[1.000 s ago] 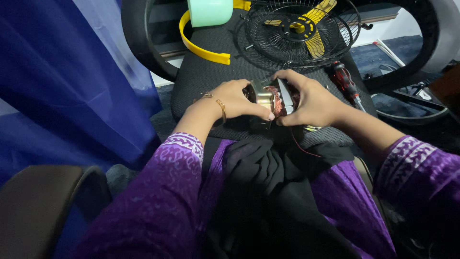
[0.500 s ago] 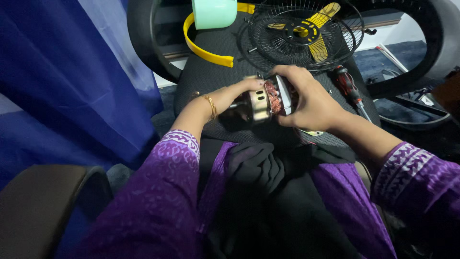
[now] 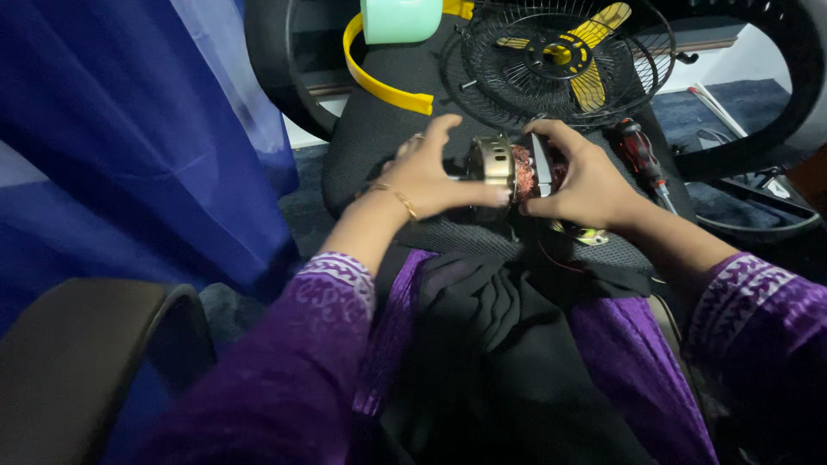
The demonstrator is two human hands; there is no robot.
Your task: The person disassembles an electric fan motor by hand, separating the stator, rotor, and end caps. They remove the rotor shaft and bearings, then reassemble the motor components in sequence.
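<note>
We see the left hand [image 3: 426, 176] and the right hand [image 3: 586, 176] both clamped on a small fan motor [image 3: 517, 168], held just above a black mesh chair seat [image 3: 388, 129]. Beyond it, a wire fan guard [image 3: 491, 73] cradles a yellow fan blade [image 3: 594, 60]. A screwdriver [image 3: 637, 151] lies just beside the right hand; a yellow ring [image 3: 379, 82] and mint-green housing [image 3: 401, 19] lie farther left.

The motor [image 3: 517, 168] has a dull brass-coloured metal shell and shiny copper wire. It lies over the black chair seat [image 3: 379, 129] of rough mesh cloth. The fan guard [image 3: 482, 77] is thin dark metal wire; the yellow blades [image 3: 590, 82] look like smooth plastic.
</note>
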